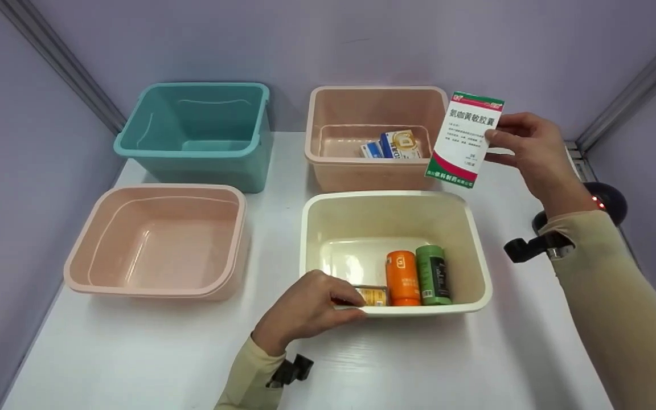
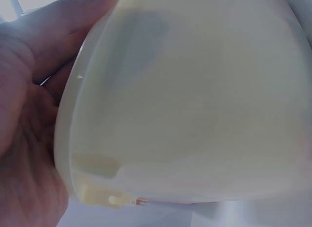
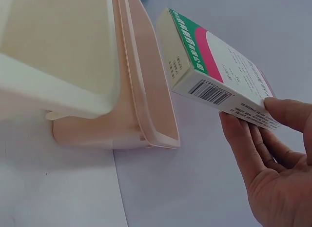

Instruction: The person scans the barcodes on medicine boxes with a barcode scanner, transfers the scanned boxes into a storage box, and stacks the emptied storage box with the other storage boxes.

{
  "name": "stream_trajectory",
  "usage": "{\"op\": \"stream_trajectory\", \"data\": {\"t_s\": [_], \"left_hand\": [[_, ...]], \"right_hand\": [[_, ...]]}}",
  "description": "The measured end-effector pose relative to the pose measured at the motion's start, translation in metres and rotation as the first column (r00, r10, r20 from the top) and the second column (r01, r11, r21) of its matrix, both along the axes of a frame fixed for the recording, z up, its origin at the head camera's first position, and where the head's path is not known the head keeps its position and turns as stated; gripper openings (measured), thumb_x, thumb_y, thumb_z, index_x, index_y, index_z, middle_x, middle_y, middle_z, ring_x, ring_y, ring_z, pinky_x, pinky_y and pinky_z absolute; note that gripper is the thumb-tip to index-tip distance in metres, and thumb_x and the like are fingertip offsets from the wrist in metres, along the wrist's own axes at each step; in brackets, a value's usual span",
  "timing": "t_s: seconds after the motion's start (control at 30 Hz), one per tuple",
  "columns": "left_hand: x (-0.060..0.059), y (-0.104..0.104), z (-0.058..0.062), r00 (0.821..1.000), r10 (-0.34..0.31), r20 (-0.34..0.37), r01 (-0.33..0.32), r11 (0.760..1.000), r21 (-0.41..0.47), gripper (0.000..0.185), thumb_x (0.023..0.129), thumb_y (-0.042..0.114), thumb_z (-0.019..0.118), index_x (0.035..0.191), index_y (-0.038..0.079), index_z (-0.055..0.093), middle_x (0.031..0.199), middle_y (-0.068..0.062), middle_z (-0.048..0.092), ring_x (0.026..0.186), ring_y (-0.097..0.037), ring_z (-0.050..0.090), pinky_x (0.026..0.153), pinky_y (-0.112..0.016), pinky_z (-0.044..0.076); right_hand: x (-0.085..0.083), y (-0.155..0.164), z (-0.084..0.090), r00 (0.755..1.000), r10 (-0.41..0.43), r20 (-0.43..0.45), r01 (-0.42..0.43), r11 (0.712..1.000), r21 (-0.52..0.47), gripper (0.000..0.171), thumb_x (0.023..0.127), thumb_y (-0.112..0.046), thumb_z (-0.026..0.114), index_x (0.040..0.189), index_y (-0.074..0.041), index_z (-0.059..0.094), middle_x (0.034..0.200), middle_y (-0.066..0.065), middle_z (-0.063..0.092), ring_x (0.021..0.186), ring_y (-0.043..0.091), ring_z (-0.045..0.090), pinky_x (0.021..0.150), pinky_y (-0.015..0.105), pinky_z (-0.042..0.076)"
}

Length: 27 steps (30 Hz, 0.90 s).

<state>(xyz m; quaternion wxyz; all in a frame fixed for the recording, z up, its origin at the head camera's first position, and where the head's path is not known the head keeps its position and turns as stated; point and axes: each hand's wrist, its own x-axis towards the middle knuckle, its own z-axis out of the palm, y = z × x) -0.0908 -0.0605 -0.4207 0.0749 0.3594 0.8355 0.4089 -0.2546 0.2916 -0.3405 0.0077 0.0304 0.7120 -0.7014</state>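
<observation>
My right hand (image 1: 533, 145) pinches a white medicine box (image 1: 464, 139) with green and red bands by its right edge, thumb on the printed face. The box is held up at the right of the back pink bin (image 1: 376, 176), overlapping its corner in the head view. A barcode shows along the box's side (image 3: 212, 92) in the right wrist view. My left hand (image 1: 316, 304) grips the front rim of the cream bin (image 1: 390, 196), fingers over the edge and thumb outside. Inside that bin stand an orange bottle (image 1: 402, 279), a green bottle (image 1: 433, 276) and a small yellow box (image 1: 373, 296).
Two small medicine boxes (image 1: 399, 145) lie in the back pink bin. A teal bin (image 1: 191, 154) stands at back left, and another pink bin (image 1: 157, 242) is in front of it. A black device with red lights (image 1: 604, 202) sits behind my right wrist.
</observation>
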Motion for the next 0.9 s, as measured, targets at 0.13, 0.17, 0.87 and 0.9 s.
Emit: {"op": "stream_trajectory", "data": {"t_s": [0.13,0.17,0.87,0.9], "left_hand": [[0.000,-0.001,0.000,1.000,-0.009,-0.003,0.009,1.000,0.016,0.008,0.085,0.019,0.079,0.091,0.014,0.080,0.086,0.011,0.071,0.074,0.003,0.059,0.068,-0.028,0.052],[-0.001,-0.001,0.000,1.000,-0.011,-0.005,0.011,1.000,0.017,0.008,0.085,0.019,0.079,0.091,0.014,0.080,0.086,0.011,0.071,0.074,0.003,0.059,0.068,-0.028,0.052],[-0.004,-0.003,-0.002,1.000,-0.014,-0.012,0.014,1.000,0.017,0.007,0.084,0.017,0.079,0.091,0.013,0.080,0.087,0.010,0.071,0.076,0.002,0.060,0.069,-0.023,0.051],[-0.004,-0.003,-0.002,1.000,-0.013,-0.014,0.013,1.000,0.017,0.007,0.085,0.017,0.079,0.091,0.013,0.080,0.087,0.010,0.071,0.075,0.002,0.059,0.069,-0.023,0.051]], "right_hand": [[-0.004,-0.007,-0.002,1.000,-0.003,0.026,0.003,1.000,-0.014,0.046,0.088,-0.013,0.075,0.126,-0.001,0.051,0.116,0.014,0.054,0.098,0.025,0.063,0.075,0.030,0.055],[-0.005,-0.009,-0.003,1.000,-0.003,0.031,0.004,1.000,-0.023,0.045,0.088,-0.012,0.074,0.125,0.000,0.051,0.116,0.014,0.054,0.097,0.025,0.063,0.075,0.031,0.055],[-0.031,-0.047,0.002,0.967,-0.090,0.238,0.122,0.985,-0.124,0.036,0.089,-0.006,0.070,0.118,-0.001,0.050,0.115,0.015,0.057,0.088,0.024,0.069,0.075,0.033,0.055],[-0.032,-0.049,0.002,0.967,-0.089,0.237,0.122,0.984,-0.129,0.036,0.089,-0.006,0.070,0.118,0.000,0.050,0.115,0.016,0.057,0.087,0.023,0.069,0.075,0.033,0.055]]}}
